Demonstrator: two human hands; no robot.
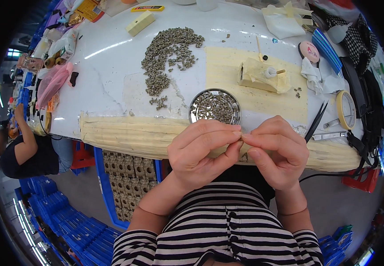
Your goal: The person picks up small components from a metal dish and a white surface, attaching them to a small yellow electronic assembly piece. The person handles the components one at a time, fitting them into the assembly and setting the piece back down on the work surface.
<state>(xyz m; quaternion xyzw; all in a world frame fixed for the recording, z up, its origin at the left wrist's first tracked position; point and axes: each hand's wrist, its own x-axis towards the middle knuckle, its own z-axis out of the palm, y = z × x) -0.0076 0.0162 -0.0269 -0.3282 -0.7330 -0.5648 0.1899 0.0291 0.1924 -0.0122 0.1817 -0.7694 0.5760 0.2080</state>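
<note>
My left hand (203, 153) and my right hand (280, 153) meet fingertip to fingertip just over the table's near edge. Each is closed in a pinch of thumb and forefinger. Whatever lies between the fingertips is too small and covered to name. Right behind the hands stands a round shiny metal dish (193, 116) holding many tiny grey metal parts (216, 106). Farther back on the left, a large curved heap of similar metal parts (163, 51) is spread on the white tabletop.
A tape-wrapped block (263, 77) rests on a cream sheet (220, 62). At right lie black tweezers (317, 120), a tape roll (344, 110) and a metal tool (329, 136). Cream padding (125, 133) lines the near edge. Below left is a blue crate (106, 190) of metal parts; a person (28, 148) sits far left.
</note>
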